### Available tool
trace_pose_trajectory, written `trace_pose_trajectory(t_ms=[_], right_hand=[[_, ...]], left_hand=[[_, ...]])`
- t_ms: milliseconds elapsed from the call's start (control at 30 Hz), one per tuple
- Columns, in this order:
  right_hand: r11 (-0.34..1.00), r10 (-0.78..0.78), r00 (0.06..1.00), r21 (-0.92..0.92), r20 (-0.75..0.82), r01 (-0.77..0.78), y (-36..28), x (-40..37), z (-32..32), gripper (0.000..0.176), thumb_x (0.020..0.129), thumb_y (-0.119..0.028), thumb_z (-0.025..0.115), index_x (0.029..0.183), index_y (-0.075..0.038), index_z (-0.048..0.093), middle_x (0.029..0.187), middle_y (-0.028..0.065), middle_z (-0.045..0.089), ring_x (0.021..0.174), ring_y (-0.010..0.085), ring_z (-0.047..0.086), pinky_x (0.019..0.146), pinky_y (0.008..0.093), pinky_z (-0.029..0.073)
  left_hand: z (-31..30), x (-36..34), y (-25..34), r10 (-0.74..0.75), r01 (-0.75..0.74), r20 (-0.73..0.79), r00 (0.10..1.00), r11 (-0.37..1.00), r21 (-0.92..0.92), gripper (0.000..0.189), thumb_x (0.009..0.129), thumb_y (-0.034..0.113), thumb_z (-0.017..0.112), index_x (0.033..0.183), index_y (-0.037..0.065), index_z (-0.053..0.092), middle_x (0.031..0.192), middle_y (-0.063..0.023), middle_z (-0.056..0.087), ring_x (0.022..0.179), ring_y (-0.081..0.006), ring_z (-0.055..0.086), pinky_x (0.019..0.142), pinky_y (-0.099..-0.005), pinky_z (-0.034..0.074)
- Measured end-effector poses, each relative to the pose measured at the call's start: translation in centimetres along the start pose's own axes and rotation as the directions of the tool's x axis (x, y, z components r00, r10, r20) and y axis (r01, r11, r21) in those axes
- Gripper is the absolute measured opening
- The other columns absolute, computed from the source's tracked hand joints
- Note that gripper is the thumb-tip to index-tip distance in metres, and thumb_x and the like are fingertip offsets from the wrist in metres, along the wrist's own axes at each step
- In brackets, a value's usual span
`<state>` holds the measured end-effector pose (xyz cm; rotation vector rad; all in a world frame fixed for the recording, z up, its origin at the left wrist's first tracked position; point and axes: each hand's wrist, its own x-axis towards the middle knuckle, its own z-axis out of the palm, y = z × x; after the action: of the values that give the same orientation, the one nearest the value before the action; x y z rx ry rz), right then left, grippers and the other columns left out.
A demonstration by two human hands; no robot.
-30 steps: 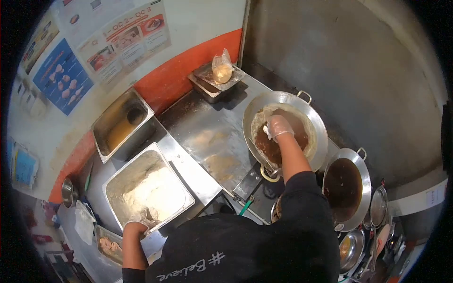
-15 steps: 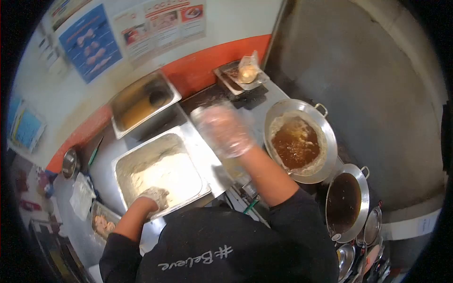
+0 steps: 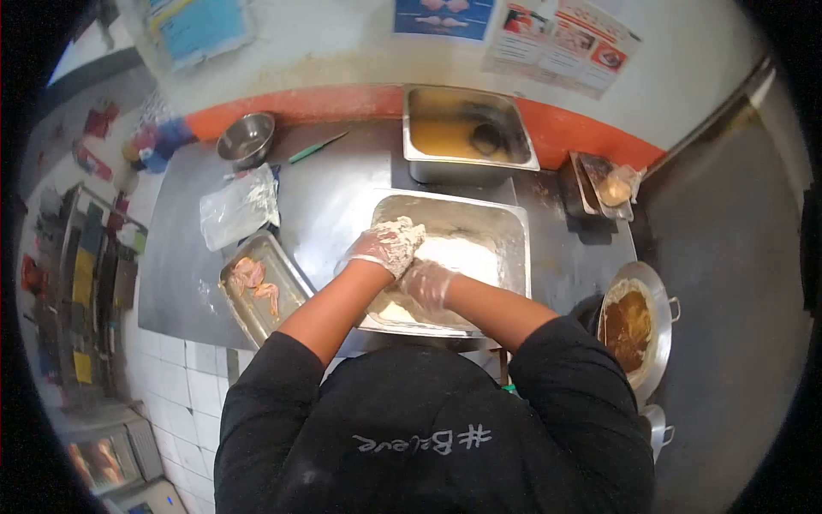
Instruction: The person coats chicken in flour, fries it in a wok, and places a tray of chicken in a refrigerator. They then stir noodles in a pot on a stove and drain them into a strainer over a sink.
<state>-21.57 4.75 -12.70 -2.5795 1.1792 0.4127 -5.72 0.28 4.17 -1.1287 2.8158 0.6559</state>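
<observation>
Reaching into a rectangular silver metal pan point(image 3: 511, 225) of white powder point(image 3: 462, 252) at the frame's centre, the powder-caked, clear-gloved left hand point(image 3: 390, 245) and the blurred, clear-gloved right hand point(image 3: 430, 284) lie close together; whether either grip is apart or clamped cannot be told.

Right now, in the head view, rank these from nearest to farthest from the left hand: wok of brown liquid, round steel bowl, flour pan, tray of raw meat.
From the left hand:
1. Flour pan, directly beneath it.
2. Tray of raw meat, to its left.
3. Round steel bowl, farther back on the left.
4. Wok of brown liquid, far right.
</observation>
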Motion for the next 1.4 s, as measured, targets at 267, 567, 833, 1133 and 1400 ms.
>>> trace_pose_trajectory(t_ms=[267, 567, 833, 1133, 1400], right_hand=[[0.97, -0.211, 0.932, -0.055, 0.293, 0.237, -0.5, -9.5, -4.2, 0.035, 0.095, -0.019, 0.052, 0.129, -0.014, 0.059, 0.127, 0.0106, 0.061, 0.116, 0.027, 0.06, 0.092, 0.0374, 0.053], [0.982, 0.175, 0.984, -0.063, -0.042, -0.177, -0.9, 0.8, -2.7, 0.054, 0.084, -0.041, 0.058, 0.13, -0.013, 0.063, 0.134, 0.0221, 0.06, 0.113, 0.0346, 0.063, 0.099, 0.0472, 0.046], [0.943, -0.118, 0.944, 0.332, 0.309, 0.009, -3.2, -4.1, -6.0, 0.04, 0.092, -0.027, 0.055, 0.129, -0.018, 0.066, 0.131, 0.0135, 0.064, 0.118, 0.0318, 0.061, 0.103, 0.0408, 0.045], [-0.012, 0.604, 0.768, 0.961, -0.214, 0.278, -1.2, -12.4, -9.8, 0.047, 0.077, -0.007, 0.076, 0.122, -0.009, 0.066, 0.11, 0.0082, 0.068, 0.103, 0.0175, 0.063, 0.092, 0.0298, 0.05], [0.838, 0.542, 0.828, 0.017, -0.14, -0.546, 4.0, -10.8, -4.8, 0.061, 0.083, -0.008, 0.063, 0.141, 0.003, 0.046, 0.116, 0.0238, 0.066, 0.105, 0.0333, 0.065, 0.094, 0.0407, 0.05]], left_hand=[[1.9, -0.2, -1.8, 0.175, -0.178, -0.172, 0.969, 0.984, -0.002, 0.038, 0.099, 0.019, 0.044, 0.134, 0.016, 0.057, 0.121, -0.0106, 0.066, 0.112, -0.0316, 0.064, 0.095, -0.0433, 0.051], [1.9, 0.4, -1.7, 0.092, -0.132, -0.247, 0.965, 0.98, -0.15, 0.047, 0.092, 0.017, 0.056, 0.139, 0.014, 0.053, 0.128, -0.0174, 0.063, 0.113, -0.0354, 0.062, 0.097, -0.0437, 0.05], [1.4, 0.0, -1.9, 0.075, -0.154, -0.333, 0.94, 0.964, -0.216, 0.047, 0.098, 0.027, 0.053, 0.144, 0.019, 0.05, 0.132, -0.0161, 0.061, 0.11, -0.0378, 0.063, 0.098, -0.0429, 0.049], [2.5, 0.7, -1.8, 0.073, -0.068, -0.035, 0.997, 0.509, -0.858, 0.032, 0.101, 0.019, 0.058, 0.131, 0.01, 0.056, 0.123, -0.0071, 0.062, 0.096, -0.0164, 0.066, 0.087, -0.0357, 0.055], [-0.8, -0.6, -0.3, 0.009, -0.008, -0.17, 0.985, 1.0, 0.006, 0.022, 0.085, 0.032, 0.071, 0.095, 0.013, 0.067, 0.093, -0.0148, 0.069, 0.094, -0.0375, 0.064, 0.087, -0.0459, 0.049]])
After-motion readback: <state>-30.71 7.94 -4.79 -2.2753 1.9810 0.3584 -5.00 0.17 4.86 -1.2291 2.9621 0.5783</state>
